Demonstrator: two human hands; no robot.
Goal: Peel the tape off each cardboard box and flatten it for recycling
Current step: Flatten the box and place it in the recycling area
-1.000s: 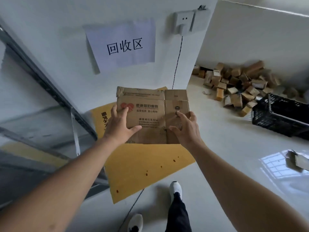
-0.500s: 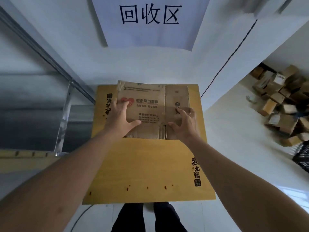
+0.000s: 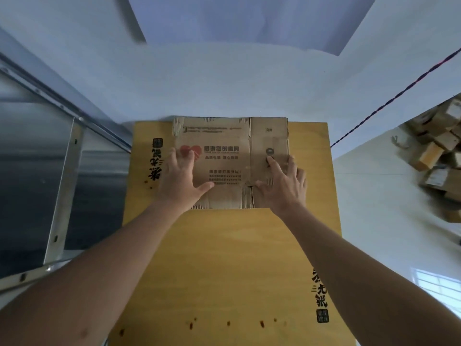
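Flattened box: matt brown corrugated cardboard, creased, fluting exposed along the near edge. Yellow sheet beneath: smooth matt card (a few dark spots near the bottom). Shelf frame: bright brushed metal. Floor: glossy, reflective white.

Wall blocks ahead; metal rack crowds left.

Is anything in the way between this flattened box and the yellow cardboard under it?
Nothing visible. The flattened box already lies on the yellow cardboard by the wall, with the left hand and right hand spread flat on top of it.
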